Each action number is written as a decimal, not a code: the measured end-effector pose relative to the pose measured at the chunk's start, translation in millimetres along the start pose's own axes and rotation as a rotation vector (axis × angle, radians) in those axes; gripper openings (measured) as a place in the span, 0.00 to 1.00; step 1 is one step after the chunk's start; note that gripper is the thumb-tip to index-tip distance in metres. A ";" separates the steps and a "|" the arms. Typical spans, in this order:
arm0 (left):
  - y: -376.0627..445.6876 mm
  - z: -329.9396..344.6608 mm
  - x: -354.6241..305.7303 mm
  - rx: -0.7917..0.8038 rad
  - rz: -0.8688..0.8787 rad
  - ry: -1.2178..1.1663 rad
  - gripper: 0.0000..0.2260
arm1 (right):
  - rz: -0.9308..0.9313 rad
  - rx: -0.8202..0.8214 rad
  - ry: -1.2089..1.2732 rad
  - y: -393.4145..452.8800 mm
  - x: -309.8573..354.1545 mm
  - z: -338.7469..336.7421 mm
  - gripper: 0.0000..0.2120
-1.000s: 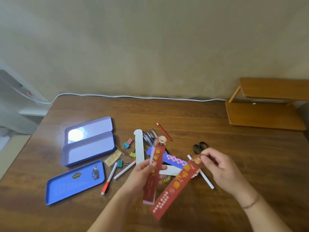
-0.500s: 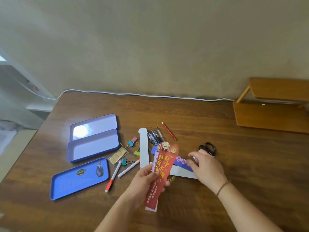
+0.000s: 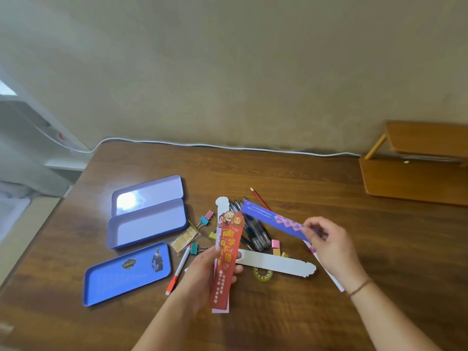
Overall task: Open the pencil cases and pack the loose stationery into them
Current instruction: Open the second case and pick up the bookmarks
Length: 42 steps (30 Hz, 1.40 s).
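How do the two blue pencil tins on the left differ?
The far tin lies hinged open, plain lavender inside and empty; the near tin lies flat, brighter blue, printed with a badge and a figure. Whether it is shut is unclear. Both rest on the table, untouched.

Large yellow "勤学不倦" down the red bookmark

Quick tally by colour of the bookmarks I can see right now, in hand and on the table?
Red, in the left hand: 2
Blue, in the right hand: 1
White, lying on the table: 2
Total: 5, not counting a pale strip behind the red ones that I cannot identify.
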<state>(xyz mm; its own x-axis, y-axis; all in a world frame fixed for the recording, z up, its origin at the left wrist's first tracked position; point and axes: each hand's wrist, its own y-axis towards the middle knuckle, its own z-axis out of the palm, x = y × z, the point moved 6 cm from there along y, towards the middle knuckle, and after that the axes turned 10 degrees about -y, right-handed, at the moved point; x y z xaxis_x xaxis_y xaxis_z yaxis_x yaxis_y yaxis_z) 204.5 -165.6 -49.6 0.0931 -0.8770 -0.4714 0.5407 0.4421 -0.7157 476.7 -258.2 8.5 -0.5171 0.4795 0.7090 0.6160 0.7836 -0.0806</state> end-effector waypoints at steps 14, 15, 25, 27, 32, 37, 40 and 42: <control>-27.0 -27.6 -23.8 0.116 -0.178 0.106 0.30 | -0.473 0.423 -0.521 6.4 153.1 89.1 0.10; -28.6 -31.3 -26.5 0.111 -0.184 0.133 0.28 | -0.484 0.424 -0.546 7.1 156.6 96.2 0.11; -23.5 -67.8 -52.8 0.128 -0.078 0.208 0.23 | -0.410 0.159 -0.549 1.4 151.7 118.2 0.22; -19.0 -74.9 -58.2 0.126 -0.054 0.217 0.26 | -0.269 0.066 -0.557 -2.6 129.0 101.1 0.20; -11.4 -84.6 -66.7 0.143 -0.012 0.203 0.27 | -0.194 0.263 -0.789 -42.6 87.8 104.7 0.22; -11.6 -88.5 -68.1 0.169 -0.022 0.165 0.26 | -0.140 0.222 -0.875 -61.1 89.9 115.0 0.21; -13.0 -88.7 -70.9 0.164 -0.024 0.175 0.26 | -0.125 0.188 -0.953 -66.1 91.8 112.9 0.17; -14.1 -87.7 -73.0 0.156 -0.031 0.186 0.26 | -0.141 0.204 -1.029 -71.0 93.0 109.7 0.16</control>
<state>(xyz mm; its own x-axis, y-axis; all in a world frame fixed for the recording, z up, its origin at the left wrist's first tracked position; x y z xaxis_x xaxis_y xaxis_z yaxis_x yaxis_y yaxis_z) 116.7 -91.4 -50.3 -0.0731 -0.8338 -0.5472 0.6646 0.3683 -0.6501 319.7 -225.8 3.3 -0.8894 0.4079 -0.2063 0.4490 0.8641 -0.2274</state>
